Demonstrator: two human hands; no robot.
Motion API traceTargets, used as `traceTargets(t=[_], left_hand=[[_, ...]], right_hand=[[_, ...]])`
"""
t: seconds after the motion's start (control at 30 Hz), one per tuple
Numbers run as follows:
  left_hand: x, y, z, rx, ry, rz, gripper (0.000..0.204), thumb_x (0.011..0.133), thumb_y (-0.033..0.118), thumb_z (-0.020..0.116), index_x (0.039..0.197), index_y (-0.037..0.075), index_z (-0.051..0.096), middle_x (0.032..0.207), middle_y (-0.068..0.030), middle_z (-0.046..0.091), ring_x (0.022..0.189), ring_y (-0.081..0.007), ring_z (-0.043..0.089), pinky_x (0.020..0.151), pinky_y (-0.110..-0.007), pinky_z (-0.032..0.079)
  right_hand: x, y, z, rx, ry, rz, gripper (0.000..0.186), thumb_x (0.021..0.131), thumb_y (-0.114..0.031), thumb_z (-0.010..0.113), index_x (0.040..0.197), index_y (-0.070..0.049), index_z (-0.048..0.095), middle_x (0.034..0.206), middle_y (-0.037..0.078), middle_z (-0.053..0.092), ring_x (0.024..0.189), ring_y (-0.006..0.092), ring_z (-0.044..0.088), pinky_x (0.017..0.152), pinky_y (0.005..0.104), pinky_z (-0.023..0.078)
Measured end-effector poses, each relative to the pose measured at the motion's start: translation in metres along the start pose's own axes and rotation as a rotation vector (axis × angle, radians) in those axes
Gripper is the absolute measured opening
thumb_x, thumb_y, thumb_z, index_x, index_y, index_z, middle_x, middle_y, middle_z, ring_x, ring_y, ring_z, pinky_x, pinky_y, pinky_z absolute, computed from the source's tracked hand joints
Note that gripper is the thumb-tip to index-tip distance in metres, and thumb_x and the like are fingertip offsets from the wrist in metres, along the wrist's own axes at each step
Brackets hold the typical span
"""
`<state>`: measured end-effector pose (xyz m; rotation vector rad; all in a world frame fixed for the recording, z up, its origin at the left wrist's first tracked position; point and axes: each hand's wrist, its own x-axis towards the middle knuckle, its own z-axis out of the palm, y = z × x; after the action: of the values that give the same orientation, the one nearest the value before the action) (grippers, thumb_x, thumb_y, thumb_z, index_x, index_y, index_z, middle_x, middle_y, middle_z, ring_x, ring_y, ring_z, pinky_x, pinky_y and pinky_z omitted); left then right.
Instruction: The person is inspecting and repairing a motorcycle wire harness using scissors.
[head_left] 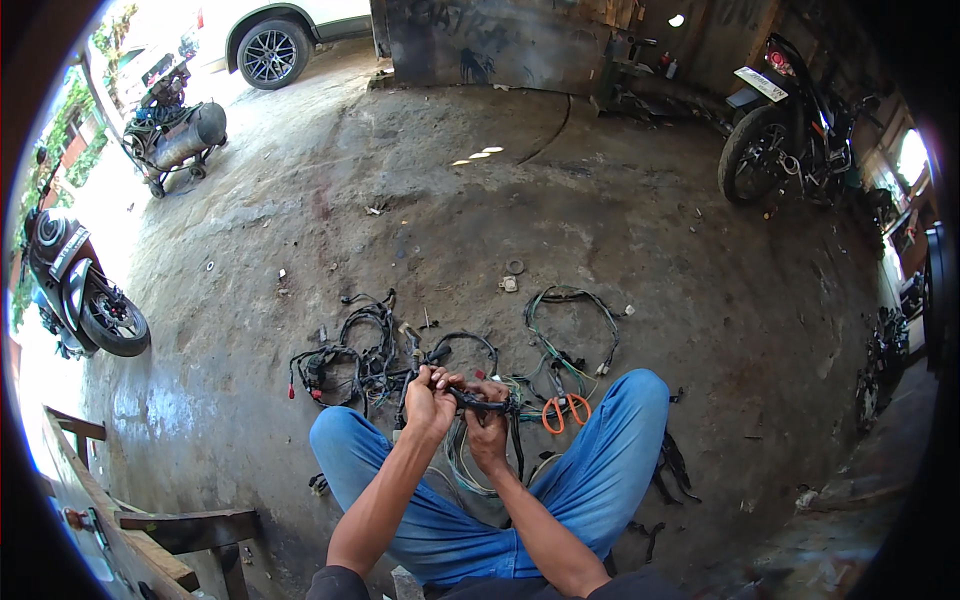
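A black wiring harness (370, 340) with loops, connectors and a red plug lies on the floor in front of me. My left hand (432, 400) is closed on a thick taped section of it, fingers curled over the top. Just to its right and lower, my right hand (485, 430) grips the same black bundle, with thin pale wires hanging below between my legs. An orange-handled tool (555, 418), scissors or pliers, lies beside my right knee among wires. A looped coil of green and black wires (575, 298) extends beyond it.
Motorcycles stand at the left (85, 290) and back right (760, 150). An air compressor (180, 135) and white car (275, 40) are behind. A wooden bench (180, 525) is at my lower left; small loose parts (509, 284) and black scraps (675, 470) lie about.
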<state>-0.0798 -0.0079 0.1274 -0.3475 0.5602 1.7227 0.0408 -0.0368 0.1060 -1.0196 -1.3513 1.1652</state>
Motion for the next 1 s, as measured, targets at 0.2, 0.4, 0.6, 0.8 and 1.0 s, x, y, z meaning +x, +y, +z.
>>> traceTargets(t=[0.2,0.4,0.6,0.8,1.0], left_hand=[[-0.005,-0.008,0.006,-0.018,0.030,0.001,0.026,0.108,0.024,0.042,0.087,0.007,0.045,0.073,0.0002,0.038,0.064,-0.0136,0.035,0.072,-0.033,0.043],[-0.012,-0.008,0.018,-0.049,0.072,-0.031,0.035,0.107,0.035,0.042,0.084,0.009,0.042,0.069,-0.0007,0.036,0.060,-0.0139,0.033,0.065,-0.033,0.036],[-0.012,-0.011,0.011,0.081,-0.081,0.074,0.039,0.104,0.040,0.051,0.077,0.014,0.042,0.068,0.0013,0.034,0.061,-0.0141,0.033,0.065,-0.032,0.032],[-0.018,-0.016,0.027,0.248,-0.192,0.119,0.039,0.104,0.044,0.049,0.080,0.014,0.042,0.072,0.0027,0.034,0.067,-0.0123,0.033,0.069,-0.031,0.034],[-0.021,-0.022,0.031,0.383,-0.330,0.089,0.038,0.105,0.044,0.045,0.084,0.014,0.042,0.072,0.0027,0.032,0.066,-0.0125,0.033,0.068,-0.030,0.034]], right_hand=[[0.000,-0.007,-0.011,0.090,-0.018,-0.035,0.031,0.088,0.007,0.062,0.116,-0.005,0.068,0.123,0.005,0.047,0.114,0.0172,0.053,0.098,0.0313,0.044],[-0.011,-0.001,0.002,0.109,0.143,0.017,0.025,0.086,0.005,0.064,0.109,-0.002,0.070,0.102,0.004,0.057,0.096,0.0137,0.057,0.084,0.0282,0.048],[-0.025,-0.006,0.018,0.575,0.389,0.628,0.010,0.090,-0.011,0.066,0.091,-0.002,0.071,0.066,-0.004,0.053,0.059,0.0080,0.049,0.059,0.0247,0.040],[-0.031,-0.031,0.015,0.710,0.432,0.831,0.010,0.090,-0.014,0.068,0.088,-0.004,0.071,0.063,-0.006,0.043,0.057,0.0060,0.041,0.055,0.0250,0.035],[-0.028,-0.061,-0.016,0.448,0.378,0.645,0.020,0.088,-0.012,0.068,0.102,-0.001,0.073,0.070,-0.004,0.058,0.059,0.0051,0.046,0.057,0.0228,0.037]])
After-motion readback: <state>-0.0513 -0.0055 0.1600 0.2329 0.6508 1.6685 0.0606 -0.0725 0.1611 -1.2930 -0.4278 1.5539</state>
